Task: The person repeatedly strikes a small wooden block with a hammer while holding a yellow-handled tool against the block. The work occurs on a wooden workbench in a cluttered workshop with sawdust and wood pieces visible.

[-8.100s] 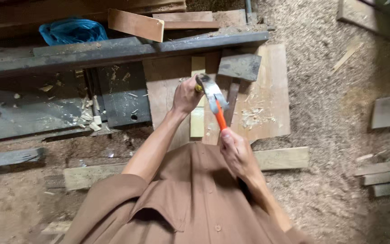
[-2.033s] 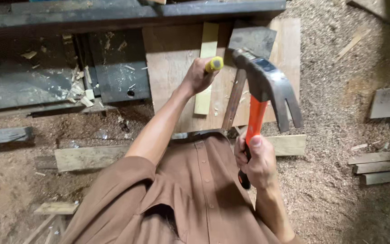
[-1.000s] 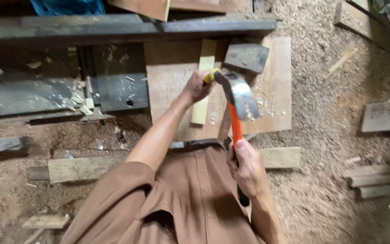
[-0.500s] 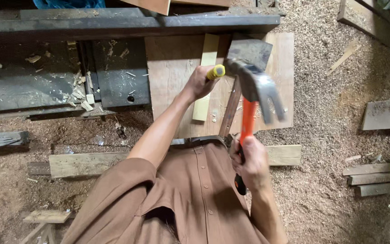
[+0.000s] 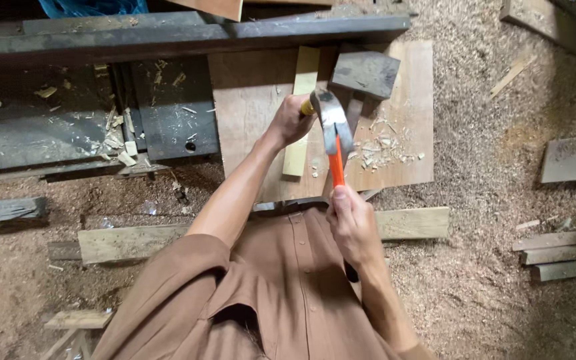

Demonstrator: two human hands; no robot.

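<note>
Lying on a flat plywood board (image 5: 408, 87), a pale wooden strip (image 5: 303, 87) is flanked by shavings (image 5: 385, 147) and a grey block (image 5: 367, 72); a yellow-handled chisel (image 5: 308, 107) is clasped by the left hand (image 5: 291, 120), an orange-handled steel hammer (image 5: 333, 133) by the right hand (image 5: 351, 223).

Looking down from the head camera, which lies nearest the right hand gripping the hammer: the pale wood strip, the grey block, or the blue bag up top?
1. Pale wood strip, up-left of the right hand.
2. Grey block, straight ahead, farther up.
3. Blue bag, far upper left, at the top edge.
</note>
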